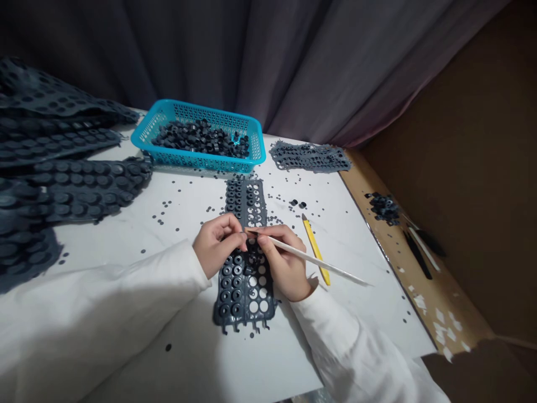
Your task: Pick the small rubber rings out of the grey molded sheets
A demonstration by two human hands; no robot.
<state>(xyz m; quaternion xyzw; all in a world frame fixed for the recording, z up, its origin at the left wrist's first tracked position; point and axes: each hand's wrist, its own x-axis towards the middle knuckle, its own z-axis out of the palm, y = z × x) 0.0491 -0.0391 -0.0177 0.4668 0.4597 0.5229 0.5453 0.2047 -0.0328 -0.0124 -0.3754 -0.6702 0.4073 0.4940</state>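
Note:
A long dark grey rubber strip (245, 291) full of small rings and empty round holes lies lengthwise on the white table (176, 212). My left hand (218, 243) is curled, its fingertips pinching at the strip near the middle. My right hand (285, 260) grips a thin white stick (323, 263) like a pen, and the dark tip touches the strip beside my left fingertips. Both sleeves are white.
A turquoise basket (199, 162) of loose black rings stands at the back. Stacked grey rubber sheets (54, 168) fill the left side, with another sheet (310, 157) at the back right. A yellow tool (315, 249) lies right of my hand. Loose rings (384, 207) and dark tools (419, 246) sit on the brown ledge.

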